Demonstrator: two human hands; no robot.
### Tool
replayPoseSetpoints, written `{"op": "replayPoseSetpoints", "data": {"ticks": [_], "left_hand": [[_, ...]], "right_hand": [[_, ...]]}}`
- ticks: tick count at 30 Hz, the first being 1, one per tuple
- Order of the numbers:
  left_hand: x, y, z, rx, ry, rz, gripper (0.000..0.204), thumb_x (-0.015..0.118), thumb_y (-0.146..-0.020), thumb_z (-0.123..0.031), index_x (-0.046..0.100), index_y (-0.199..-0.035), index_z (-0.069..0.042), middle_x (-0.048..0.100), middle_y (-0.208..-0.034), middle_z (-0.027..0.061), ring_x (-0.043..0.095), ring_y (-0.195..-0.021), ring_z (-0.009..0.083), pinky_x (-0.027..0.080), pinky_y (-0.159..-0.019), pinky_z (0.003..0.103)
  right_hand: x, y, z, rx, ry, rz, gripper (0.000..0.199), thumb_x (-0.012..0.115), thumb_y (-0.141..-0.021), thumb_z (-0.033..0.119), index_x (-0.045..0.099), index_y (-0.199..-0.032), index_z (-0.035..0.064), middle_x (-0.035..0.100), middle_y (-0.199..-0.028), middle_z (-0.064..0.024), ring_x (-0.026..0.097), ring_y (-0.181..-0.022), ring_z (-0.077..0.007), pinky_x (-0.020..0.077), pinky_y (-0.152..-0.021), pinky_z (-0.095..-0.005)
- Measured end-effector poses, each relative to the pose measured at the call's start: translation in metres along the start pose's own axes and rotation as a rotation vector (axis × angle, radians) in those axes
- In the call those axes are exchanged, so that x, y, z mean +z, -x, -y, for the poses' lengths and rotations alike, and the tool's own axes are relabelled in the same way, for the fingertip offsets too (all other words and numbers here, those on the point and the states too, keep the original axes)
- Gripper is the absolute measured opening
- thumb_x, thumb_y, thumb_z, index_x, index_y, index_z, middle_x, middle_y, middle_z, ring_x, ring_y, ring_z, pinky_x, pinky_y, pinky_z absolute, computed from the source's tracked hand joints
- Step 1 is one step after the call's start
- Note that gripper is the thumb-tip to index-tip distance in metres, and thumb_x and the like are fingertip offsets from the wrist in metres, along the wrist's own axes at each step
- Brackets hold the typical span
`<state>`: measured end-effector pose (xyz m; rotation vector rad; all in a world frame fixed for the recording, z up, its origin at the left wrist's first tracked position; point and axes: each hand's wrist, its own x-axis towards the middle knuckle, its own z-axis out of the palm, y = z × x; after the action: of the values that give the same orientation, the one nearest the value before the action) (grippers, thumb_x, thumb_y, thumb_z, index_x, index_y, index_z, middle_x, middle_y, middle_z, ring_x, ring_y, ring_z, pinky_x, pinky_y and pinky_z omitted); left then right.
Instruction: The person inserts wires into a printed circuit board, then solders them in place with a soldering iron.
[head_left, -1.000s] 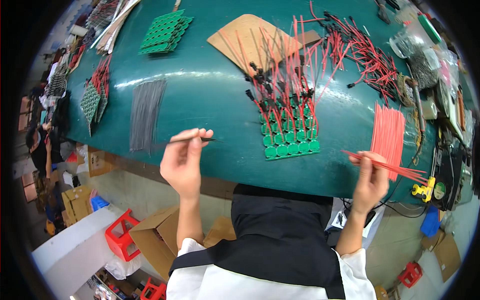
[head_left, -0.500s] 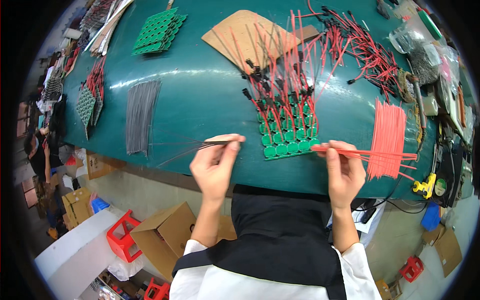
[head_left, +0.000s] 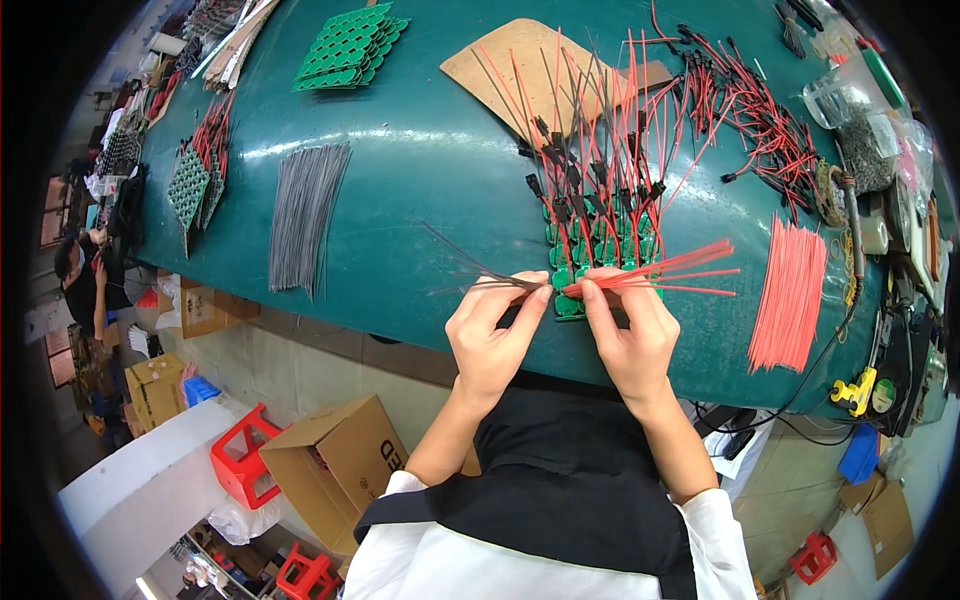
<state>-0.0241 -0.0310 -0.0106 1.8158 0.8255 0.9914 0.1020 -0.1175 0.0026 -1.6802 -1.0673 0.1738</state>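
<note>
My left hand (head_left: 500, 330) pinches several thin black wires (head_left: 462, 262) that fan out to the left. In my right hand (head_left: 632, 325) is a small bunch of red wires (head_left: 690, 268), splayed to the right. The fingertips of both hands are close together over the near left corner of a green circuit board panel (head_left: 570, 306). From that panel rise red and black leads with black connectors (head_left: 575, 178). A pile of loose black wires (head_left: 305, 215) lies to the left, a pile of loose red wires (head_left: 790, 295) to the right.
Beyond the panel lies a brown board (head_left: 500, 75). Stacked green panels (head_left: 350, 48) are at the far left, wired panels (head_left: 190, 185) nearer. Tangled red leads (head_left: 750, 125) spread at the far right. A yellow-handled tool (head_left: 853, 392) hangs by the table's right edge.
Both hands have moved toward each other, the left one rightward and the right one leftward, bringing the black and red wire ends together. The whole view has shifted slightly.
</note>
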Motion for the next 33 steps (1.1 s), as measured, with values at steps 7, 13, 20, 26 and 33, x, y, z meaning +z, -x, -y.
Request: {"op": "replayPoseSetpoints", "data": {"ticks": [7,13,20,26,33], "left_hand": [[0.001,-0.002,-0.003,-0.002,0.005,-0.003,0.013,0.074,-0.081,0.005,0.07,-0.093,0.004,0.072,-0.096,0.0125,0.07,-0.081,0.0159,0.057,-0.071,0.026],[0.003,-0.005,-0.005,0.069,-0.071,0.018,0.017,0.076,-0.078,0.005,0.072,-0.095,0.002,0.07,-0.089,0.0122,0.069,-0.075,0.0191,0.056,-0.066,0.028],[0.005,-0.005,-0.002,0.092,-0.093,0.049,0.018,0.075,-0.078,0.005,0.072,-0.096,0.002,0.071,-0.09,0.0111,0.067,-0.075,0.0158,0.054,-0.066,0.027],[0.004,-0.007,-0.009,0.039,-0.138,0.063,0.016,0.075,-0.08,0.004,0.072,-0.095,0.003,0.07,-0.088,0.0107,0.066,-0.075,0.0154,0.054,-0.066,0.027],[0.011,0.001,-0.009,-0.102,0.159,0.039,0.014,0.073,-0.084,0.004,0.069,-0.097,0.005,0.068,-0.097,0.0121,0.07,-0.083,0.0167,0.057,-0.073,0.026]], "right_hand": [[0.001,0.0,-0.003,0.0,-0.009,-0.007,0.013,0.071,-0.083,-0.004,0.066,-0.096,-0.0043,0.069,-0.089,-0.0134,0.07,-0.073,-0.0225,0.0568,-0.063,-0.0309],[0.002,-0.007,0.002,-0.2,0.145,0.025,0.021,0.073,-0.081,-0.003,0.065,-0.1,-0.0041,0.069,-0.091,-0.0127,0.068,-0.075,-0.0261,0.0561,-0.064,-0.0334],[-0.009,0.001,-0.003,-0.039,0.103,-0.05,0.019,0.072,-0.082,-0.005,0.065,-0.1,-0.0042,0.071,-0.093,-0.0134,0.07,-0.077,-0.0241,0.0571,-0.066,-0.0316],[-0.011,0.003,-0.008,0.008,0.026,-0.072,0.015,0.07,-0.085,-0.005,0.065,-0.099,-0.0044,0.069,-0.087,-0.013,0.071,-0.072,-0.0206,0.0573,-0.061,-0.0284],[-0.011,0.0,-0.007,-0.006,0.079,-0.054,0.015,0.071,-0.083,-0.005,0.064,-0.097,-0.0031,0.068,-0.085,-0.0118,0.069,-0.072,-0.0224,0.0558,-0.06,-0.0305]]}}
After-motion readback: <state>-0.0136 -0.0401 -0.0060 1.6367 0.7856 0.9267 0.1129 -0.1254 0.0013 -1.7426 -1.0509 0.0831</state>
